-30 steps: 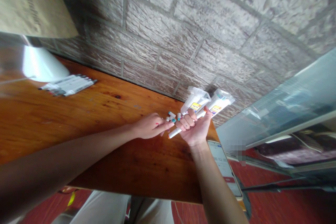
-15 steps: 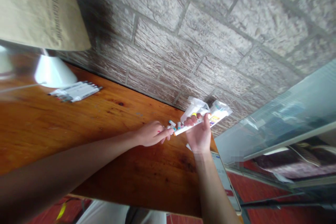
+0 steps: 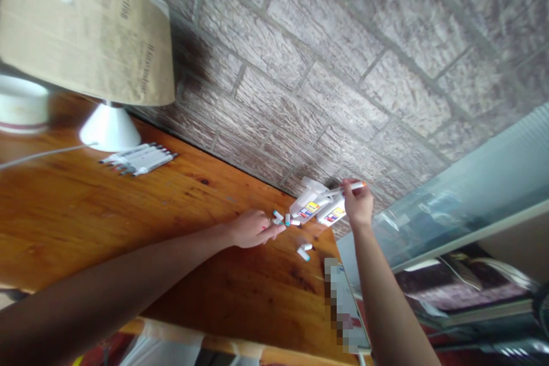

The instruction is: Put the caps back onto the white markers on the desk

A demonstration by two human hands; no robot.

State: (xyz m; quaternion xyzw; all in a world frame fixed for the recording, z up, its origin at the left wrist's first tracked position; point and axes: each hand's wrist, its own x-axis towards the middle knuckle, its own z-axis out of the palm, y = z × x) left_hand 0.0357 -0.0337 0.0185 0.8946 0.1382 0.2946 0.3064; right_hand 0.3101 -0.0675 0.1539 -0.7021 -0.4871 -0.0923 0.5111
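Note:
My right hand (image 3: 359,203) grips a white marker (image 3: 354,186) with an orange end, its other end reaching over two plastic boxes. The left box (image 3: 311,206) and right box (image 3: 334,213) stand against the wall, with yellow, red and blue labels. My left hand (image 3: 255,229) rests low over the table, fingers closed; what they hold, if anything, is hidden. By its fingertips lie several small white caps with teal ends (image 3: 287,219). Closer to me are two more small caps (image 3: 303,254).
A lamp (image 3: 109,128) with a printed fabric shade stands on the wooden table (image 3: 206,291) at left, beside a white cup (image 3: 23,104). Several markers (image 3: 137,159) lie in a row there. A flat pixelated device (image 3: 349,309) lies along the right edge. A brick wall (image 3: 278,68) rises behind.
My right hand has moved right and up with the marker, away from my left hand, and the marker now points over the boxes. The view has shifted; my left hand stays by the caps.

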